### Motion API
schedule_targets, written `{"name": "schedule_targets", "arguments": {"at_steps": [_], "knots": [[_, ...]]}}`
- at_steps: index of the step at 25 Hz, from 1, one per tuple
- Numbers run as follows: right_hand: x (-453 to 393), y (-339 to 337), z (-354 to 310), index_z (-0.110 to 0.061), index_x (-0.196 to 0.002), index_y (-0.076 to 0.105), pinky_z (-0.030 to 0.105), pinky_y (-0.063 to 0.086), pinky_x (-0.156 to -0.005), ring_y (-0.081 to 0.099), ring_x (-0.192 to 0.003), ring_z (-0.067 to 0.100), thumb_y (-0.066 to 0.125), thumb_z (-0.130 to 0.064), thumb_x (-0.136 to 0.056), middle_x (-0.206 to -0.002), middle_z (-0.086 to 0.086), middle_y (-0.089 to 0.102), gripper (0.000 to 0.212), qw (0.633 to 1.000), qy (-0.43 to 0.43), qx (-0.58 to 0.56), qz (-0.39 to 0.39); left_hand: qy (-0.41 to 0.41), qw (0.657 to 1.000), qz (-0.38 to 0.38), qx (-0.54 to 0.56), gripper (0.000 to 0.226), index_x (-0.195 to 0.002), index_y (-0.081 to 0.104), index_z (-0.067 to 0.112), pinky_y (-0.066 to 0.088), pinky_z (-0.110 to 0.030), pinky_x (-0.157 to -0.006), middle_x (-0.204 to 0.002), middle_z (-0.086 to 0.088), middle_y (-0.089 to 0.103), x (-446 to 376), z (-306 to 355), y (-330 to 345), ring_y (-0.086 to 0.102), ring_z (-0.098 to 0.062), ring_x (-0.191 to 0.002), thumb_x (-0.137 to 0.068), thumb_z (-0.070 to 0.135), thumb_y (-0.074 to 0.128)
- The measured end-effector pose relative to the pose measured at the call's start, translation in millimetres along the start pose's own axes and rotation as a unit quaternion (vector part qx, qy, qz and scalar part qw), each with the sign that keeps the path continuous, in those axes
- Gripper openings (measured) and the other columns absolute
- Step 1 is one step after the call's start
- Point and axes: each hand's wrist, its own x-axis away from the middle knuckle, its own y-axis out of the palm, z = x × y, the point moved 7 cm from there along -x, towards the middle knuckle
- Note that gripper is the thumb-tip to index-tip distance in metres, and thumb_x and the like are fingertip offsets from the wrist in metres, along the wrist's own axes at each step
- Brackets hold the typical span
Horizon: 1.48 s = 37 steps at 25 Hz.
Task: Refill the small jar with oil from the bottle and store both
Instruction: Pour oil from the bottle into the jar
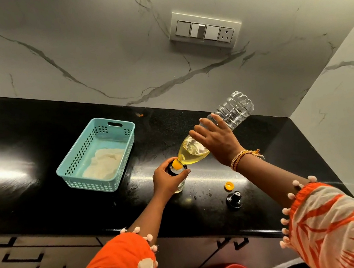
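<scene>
- Head view is showing the bottle (215,132) tipped steeply, its long axis running from its clear base, raised toward the tabletop's back right corner, down to its yellow neck at the small jar (179,177), which is standing a little in from the front edge, about midway along it.
- The bottle's mouth is sitting right at the jar's dark rim; whether it is touching the rim or hanging just above it, I cannot tell. The oil is pooling in the bottle's lower shoulder, so I judge that pouring is under way, and that the coming move turns on keeping this neck lined up over the jar's opening.
- The right hand (217,140) is wrapping its fingers over the bottle's middle and gripping it from above; this hand is carrying the bottle's whole weight.
- The left hand (167,178) is curling round the upper part of the jar, thumb and fingers circling the rim, steadying it on the tabletop (34,141). It is the nearer hand to the jar; the right is working above and behind.
- The yellow cap (229,186) and the black stopper (234,198) are lying apart from both hands, near the front edge to the right of the jar, so both vessels are standing unsealed.
- The blue basket (124,128) is sitting to the left of the jar, a pale cloth (103,164) lying in its bottom; I am guessing it is the storing place.
</scene>
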Motion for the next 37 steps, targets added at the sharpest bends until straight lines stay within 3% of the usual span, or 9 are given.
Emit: {"name": "schedule_targets", "arguments": {"at_steps": [8, 22, 37], "knots": [[1.2, -4.1, 1.7, -0.016, -0.121, 0.057, 0.052, 0.032, -0.109, 0.056, -0.118, 0.034, 0.069, -0.005, -0.07, -0.117, 0.005, 0.063, 0.053, 1.0, 0.0, 0.013, 0.002, 0.005, 1.0, -0.005, -0.002, 0.042, -0.101, 0.07, 0.026, 0.055, -0.025, -0.082, -0.097, 0.004, 0.074, -1.2, -3.0, 0.3, 0.069, -0.01, -0.093, -0.064, 0.02, 0.089], [1.7, -2.4, 5.0, -0.016, -0.121, 0.056, 0.052, 0.032, -0.109, 0.055, -0.118, 0.034, 0.072, -0.005, -0.071, -0.118, 0.005, 0.063, 0.054, 1.0, 0.004, 0.014, -0.003, 0.006, 1.0, -0.004, -0.013, 0.04, -0.098, 0.068, 0.028, 0.05, -0.01, -0.074, -0.093, 0.01, 0.072, -0.1, 1.0, 0.4, 0.066, 0.003, -0.087, -0.066, 0.016, 0.088], [1.8, -1.5, 6.8, -0.015, -0.122, 0.055, 0.052, 0.033, -0.11, 0.054, -0.118, 0.034, 0.073, -0.004, -0.07, -0.119, 0.006, 0.062, 0.056, 1.0, 0.002, 0.01, -0.005, 0.004, 1.0, -0.006, -0.01, 0.043, -0.103, 0.069, 0.023, 0.053, -0.024, -0.083, -0.098, 0.005, 0.073, -1.3, -2.6, 1.0, 0.068, -0.008, -0.095, -0.065, 0.021, 0.089]]}}
